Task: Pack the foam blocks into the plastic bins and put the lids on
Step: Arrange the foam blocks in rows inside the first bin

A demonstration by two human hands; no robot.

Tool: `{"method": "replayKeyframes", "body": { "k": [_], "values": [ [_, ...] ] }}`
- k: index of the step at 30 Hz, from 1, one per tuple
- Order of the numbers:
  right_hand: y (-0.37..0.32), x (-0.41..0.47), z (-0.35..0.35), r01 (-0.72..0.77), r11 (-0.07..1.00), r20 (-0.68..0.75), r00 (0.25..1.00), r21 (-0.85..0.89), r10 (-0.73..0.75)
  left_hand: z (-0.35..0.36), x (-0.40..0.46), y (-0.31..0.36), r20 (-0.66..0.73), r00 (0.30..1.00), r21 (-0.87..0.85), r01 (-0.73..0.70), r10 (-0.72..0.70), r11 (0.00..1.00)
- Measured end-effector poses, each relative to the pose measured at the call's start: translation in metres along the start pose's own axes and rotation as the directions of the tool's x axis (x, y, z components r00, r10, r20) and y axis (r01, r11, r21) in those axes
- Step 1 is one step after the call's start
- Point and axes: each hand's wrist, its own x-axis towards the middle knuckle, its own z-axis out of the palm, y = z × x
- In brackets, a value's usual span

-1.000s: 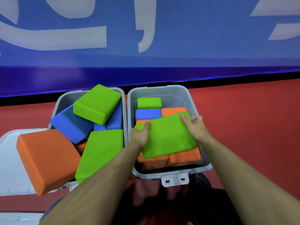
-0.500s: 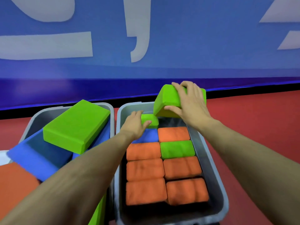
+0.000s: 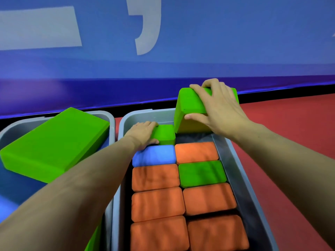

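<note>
Two grey plastic bins stand side by side. The right bin (image 3: pixel 235 160) holds upright foam blocks in two rows: several orange ones (image 3: pixel 155 203), a blue one (image 3: pixel 154 155) and a green one (image 3: pixel 202 173). My left hand (image 3: pixel 143 133) grips a small green block (image 3: pixel 165 134) at the far left of that bin. My right hand (image 3: pixel 219 107) holds a large green block (image 3: pixel 190 104) tilted above the bin's far right corner. The left bin (image 3: pixel 110 122) carries a large green block (image 3: pixel 54 144) lying over blue ones (image 3: pixel 20 187).
A blue wall with pale lettering (image 3: pixel 148 28) rises right behind the bins. Red floor (image 3: pixel 290 127) spreads to the right of the right bin. No lid shows in this view.
The big green block has come off the top of the packed blocks and is now held high at the bin's far right. My left hand moved to the small green block. My view came closer.
</note>
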Motion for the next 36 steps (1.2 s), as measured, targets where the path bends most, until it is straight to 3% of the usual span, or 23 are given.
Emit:
{"method": "replayKeyframes", "body": {
  "k": [7, 14, 20, 26, 31, 36],
  "values": [
    [0.003, -0.001, -0.007, 0.010, 1.000, 0.048, 0.999, 0.004, -0.010, -0.003, -0.009, -0.014, 0.069, 0.996, 0.090, -0.062, 0.056, 0.994],
    [-0.001, 0.004, 0.000, -0.017, 0.999, 0.177, 0.984, 0.035, 0.011, -0.003, -0.016, -0.017, 0.113, 0.993, -0.038, -0.030, 0.035, 0.999],
    [-0.003, 0.006, 0.017, -0.017, 0.998, 0.201, 0.980, 0.054, 0.006, 0.000, -0.009, -0.010, 0.093, 0.996, -0.113, 0.018, -0.007, 0.993],
    [0.001, 0.003, 0.047, -0.011, 0.997, 0.240, 0.971, 0.079, -0.008, 0.008, -0.006, -0.004, 0.080, 0.996, -0.144, 0.061, -0.050, 0.988],
    [0.015, -0.001, 0.082, -0.080, 0.982, 0.407, 0.914, 0.169, 0.005, 0.004, -0.005, -0.002, 0.084, 0.995, -0.126, 0.067, -0.056, 0.990],
    [0.013, -0.007, 0.124, -0.153, 0.966, 0.440, 0.897, 0.209, 0.047, 0.003, -0.005, -0.001, 0.095, 0.994, -0.104, 0.073, -0.063, 0.992]
  ]
}}
